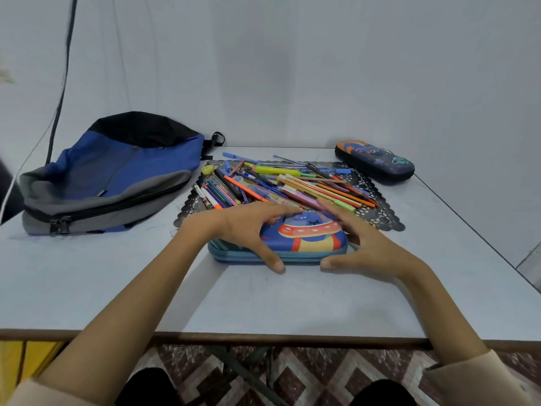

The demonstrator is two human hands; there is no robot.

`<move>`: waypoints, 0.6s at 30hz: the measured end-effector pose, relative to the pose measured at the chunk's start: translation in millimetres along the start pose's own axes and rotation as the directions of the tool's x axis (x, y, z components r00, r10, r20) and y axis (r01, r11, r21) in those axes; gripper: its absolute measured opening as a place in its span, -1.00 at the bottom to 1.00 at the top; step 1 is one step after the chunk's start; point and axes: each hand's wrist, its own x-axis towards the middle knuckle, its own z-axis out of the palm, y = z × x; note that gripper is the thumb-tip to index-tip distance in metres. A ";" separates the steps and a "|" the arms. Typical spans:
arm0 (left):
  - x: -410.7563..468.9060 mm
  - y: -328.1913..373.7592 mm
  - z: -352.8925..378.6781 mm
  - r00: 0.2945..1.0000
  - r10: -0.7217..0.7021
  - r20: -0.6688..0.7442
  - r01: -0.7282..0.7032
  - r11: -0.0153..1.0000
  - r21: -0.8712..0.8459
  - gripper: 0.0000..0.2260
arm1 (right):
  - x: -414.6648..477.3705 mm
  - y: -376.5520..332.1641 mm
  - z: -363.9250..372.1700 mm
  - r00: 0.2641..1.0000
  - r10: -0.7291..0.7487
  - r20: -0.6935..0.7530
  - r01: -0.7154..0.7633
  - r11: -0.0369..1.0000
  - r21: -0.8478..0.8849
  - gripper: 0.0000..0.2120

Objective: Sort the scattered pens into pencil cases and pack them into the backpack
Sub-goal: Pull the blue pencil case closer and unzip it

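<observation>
- Your left hand and right hand lie on the case, grips spread wide, pinching nothing, thumbs at its near edge.
- The case runs left-right; the pens lie just beyond it.

The left hand hides the left part of the blue pencil case.
</observation>
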 end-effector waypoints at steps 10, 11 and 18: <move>-31.7 26.7 -47.9 0.958 -0.241 0.157 0.283 0.692 -0.664 -0.56 | 13.6 17.6 -6.1 0.981 -0.026 -0.194 0.026 1.000 -0.003 -0.09; -33.9 23.9 -48.6 0.958 -0.260 0.122 0.269 0.665 -0.697 -0.60 | 15.2 18.4 -7.1 0.966 -0.035 -0.256 0.024 0.999 -0.044 -0.23; -52.4 -11.2 -16.0 0.941 -0.337 0.031 0.254 0.643 -0.722 -0.56 | 30.0 27.7 -12.4 0.907 -0.095 -0.411 -0.044 0.948 -0.315 -0.76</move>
